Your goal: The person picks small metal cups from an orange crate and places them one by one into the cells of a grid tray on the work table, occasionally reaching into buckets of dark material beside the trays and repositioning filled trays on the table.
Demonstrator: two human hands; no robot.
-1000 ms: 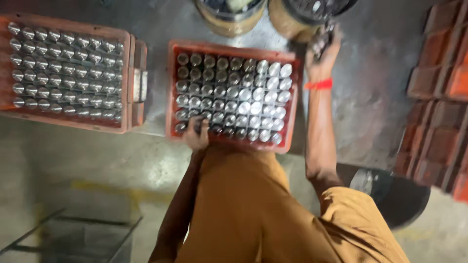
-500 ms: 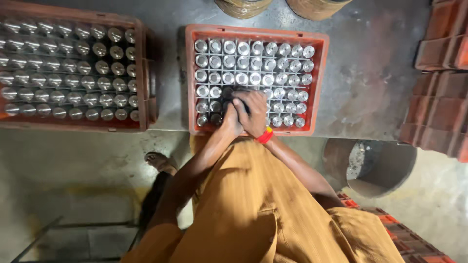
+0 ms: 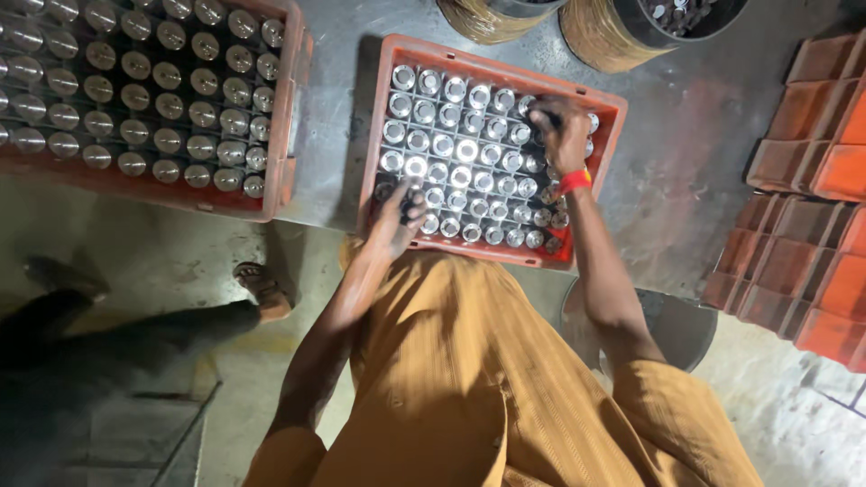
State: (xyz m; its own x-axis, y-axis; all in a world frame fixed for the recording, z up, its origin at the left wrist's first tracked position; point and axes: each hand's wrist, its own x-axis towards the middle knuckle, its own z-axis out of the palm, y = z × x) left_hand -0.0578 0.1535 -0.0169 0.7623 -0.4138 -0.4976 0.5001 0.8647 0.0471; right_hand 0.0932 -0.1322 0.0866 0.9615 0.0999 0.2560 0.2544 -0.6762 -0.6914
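Head camera: at far left we see a full crate of capped bottles, and below it another person's sandalled foot. In the middle crate, our left hand curls its fingers around a bottle top at the near edge; our right hand, red band at the wrist, closes over bottles near the far right corner. Empty crates stack at right.

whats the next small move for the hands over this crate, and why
Probably press the right hand down on the bottle tops at the far right of the red crate, since it already rests there, while the left hand steadies the near edge.
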